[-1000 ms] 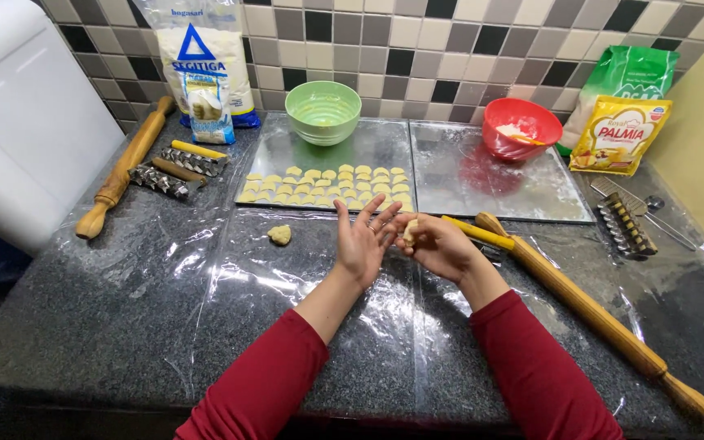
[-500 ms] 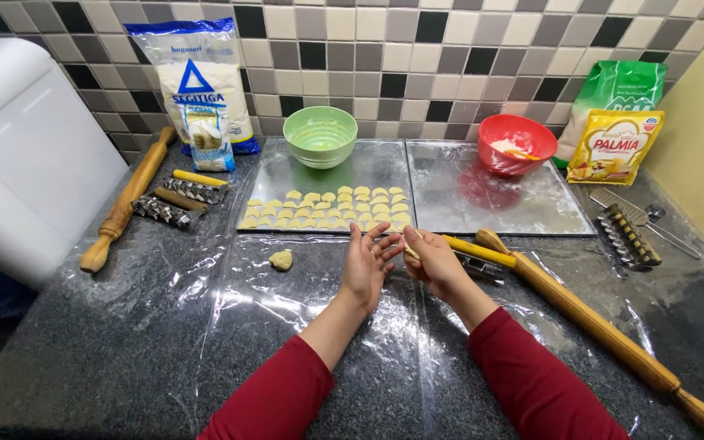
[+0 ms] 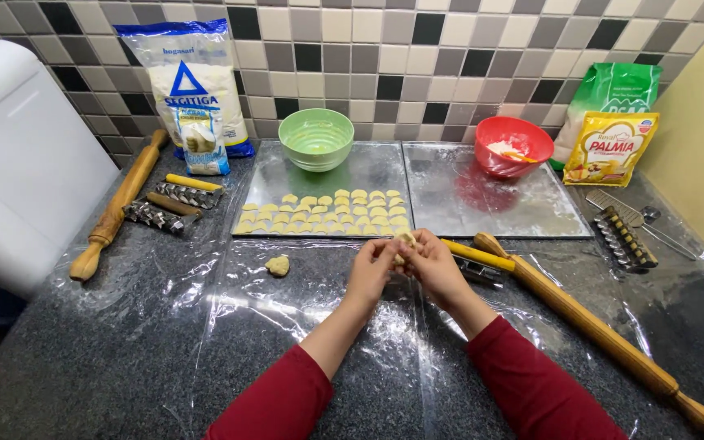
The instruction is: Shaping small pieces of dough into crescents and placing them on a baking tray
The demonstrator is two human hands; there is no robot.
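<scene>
My left hand [image 3: 372,271] and my right hand [image 3: 433,265] meet over the plastic-covered counter, fingertips pinching a small pale dough piece [image 3: 406,239] between them. Both arms wear red sleeves. Just beyond the hands lies a metal tray [image 3: 270,175] holding several rows of small shaped dough pieces [image 3: 327,213]. A loose lump of dough [image 3: 278,266] sits on the plastic to the left of my left hand.
A second metal tray [image 3: 515,212] lies at right, with a red bowl [image 3: 513,147] on it. A green bowl [image 3: 316,138], flour bag [image 3: 193,90] and two packets [image 3: 609,147] stand behind. Rolling pins [image 3: 116,208] [image 3: 596,322], yellow-handled tool [image 3: 470,254] and crimped cutters [image 3: 160,213] [image 3: 625,236] flank the hands.
The hands moved forward toward the near edge of the cookie tray and closed together on the dough piece; a second ago the left palm was open and upright.
</scene>
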